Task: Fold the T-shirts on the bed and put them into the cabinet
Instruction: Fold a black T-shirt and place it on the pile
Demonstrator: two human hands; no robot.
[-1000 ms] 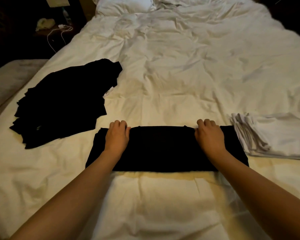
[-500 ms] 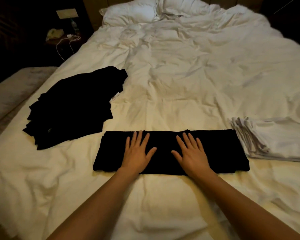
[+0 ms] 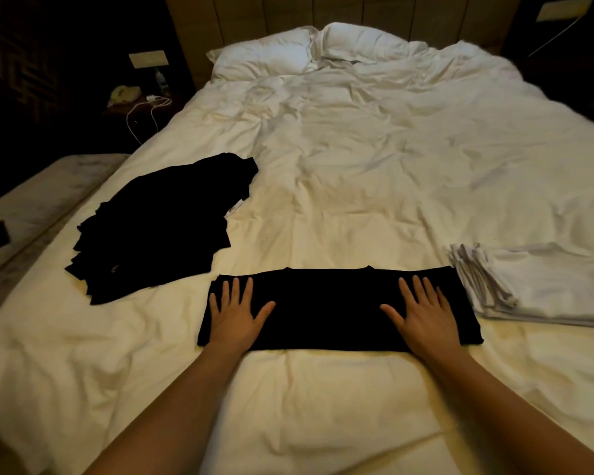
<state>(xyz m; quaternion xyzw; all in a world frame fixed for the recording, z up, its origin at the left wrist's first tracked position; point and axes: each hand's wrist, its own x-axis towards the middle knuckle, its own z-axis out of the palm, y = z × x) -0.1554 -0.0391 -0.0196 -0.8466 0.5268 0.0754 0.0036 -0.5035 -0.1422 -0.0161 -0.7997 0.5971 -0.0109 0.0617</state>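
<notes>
Black cotton folded into a long, flat band, the black T-shirt lies crosswise on the near part of the wide bed, which is covered by a rumpled white duvet. Both hands press down on it. The left hand lies flat on the band's left end, its fingers straight and spread, thumb pointing toward the middle. The right hand lies flat on the right end in the same way, fingers straight and fanned out, thumb turned inward; neither hand grips or pinches the cloth. Bare forearms run back from both hands to the near edge of the view. To the left and a little farther away sits a loose heap of black garments, unfolded and overlapping, close to the band's left corner but apart from it. On the right, just beside the band's right end, rests a stack of folded white T-shirts, its layered edges facing the black band. Two white pillows lie at the far end of the bed against a wooden panelled headboard. Off the far left of the bed stands a dark bedside table carrying a white charging cable and a pale object too dim to identify.
</notes>
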